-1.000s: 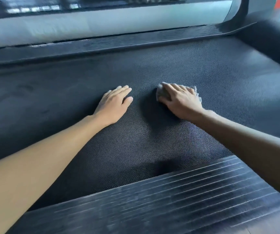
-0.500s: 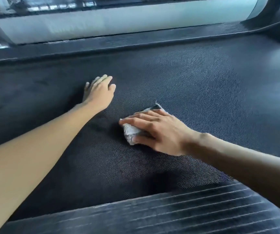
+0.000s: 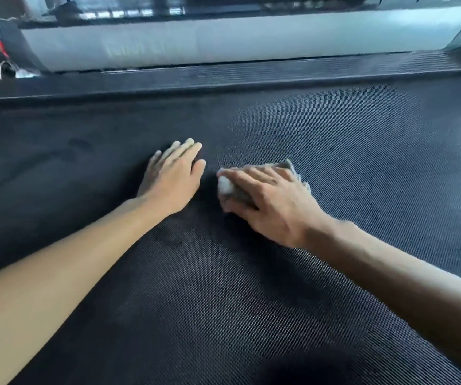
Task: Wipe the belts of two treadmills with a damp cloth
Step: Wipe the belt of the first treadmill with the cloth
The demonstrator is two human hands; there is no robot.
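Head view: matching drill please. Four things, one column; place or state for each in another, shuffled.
1 left hand
2 right hand
3 cloth
4 side rail

a ribbed, along the far edge of the treadmill belt
b flat on the belt, holding nothing
c grey, bunched under fingers
d holding the cloth down on the belt

Pairs: 1-b, 2-d, 3-c, 4-a

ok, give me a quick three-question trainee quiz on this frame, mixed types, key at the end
1. True or false: the left hand lies flat on the belt, holding nothing.
2. Which hand holds the cloth? A: the left hand. B: the right hand. C: both.
3. Fill in: the cloth sits ___ the right hand's fingers.
Key: 1 true; 2 B; 3 under.
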